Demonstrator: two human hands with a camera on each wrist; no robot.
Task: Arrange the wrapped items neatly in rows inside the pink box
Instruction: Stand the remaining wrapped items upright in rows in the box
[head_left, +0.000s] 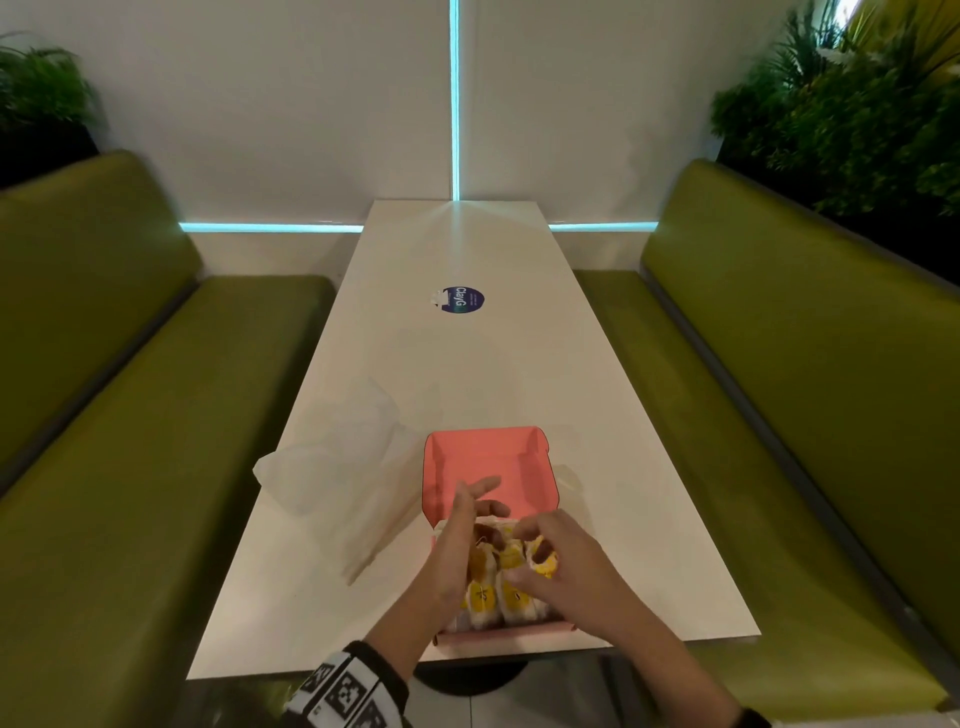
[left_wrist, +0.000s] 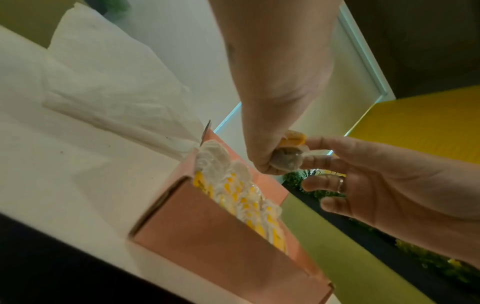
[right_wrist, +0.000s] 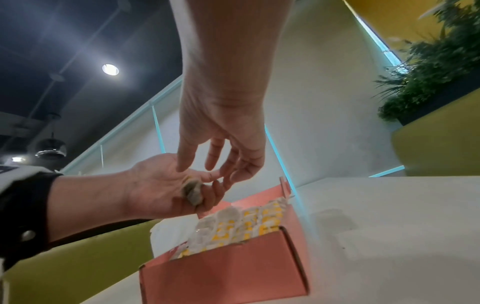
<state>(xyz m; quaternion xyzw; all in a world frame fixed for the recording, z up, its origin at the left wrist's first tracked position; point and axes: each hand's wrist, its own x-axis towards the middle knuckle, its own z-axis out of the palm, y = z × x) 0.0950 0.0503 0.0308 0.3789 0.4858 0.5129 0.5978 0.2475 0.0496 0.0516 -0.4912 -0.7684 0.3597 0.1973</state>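
Pink box sits open at the near edge of a long white table, its lid standing up at the far side, and rows of wrapped items in white and yellow wrappers fill the part nearest the person. To the left of both hands, a crumpled white paper bag lies flat on the table, just beside the box. Above the packed rows, the left hand reaches in from the left, thumb and curled lower fingers pinching one wrapped item, a brownish sweet in clear wrap with a yellow end; its index finger points out straight toward the lid. The held item hangs over the box, clear of the rows beneath it. Immediately right of that grip, the right hand hovers over the box with its fingers loosely spread and slightly bent, holding nothing, its fingertips close against the left hand's fingers; whether they touch the held wrapper cannot be told. A black cuff covers the left wrist. Green bench seats run along both sides of the table.
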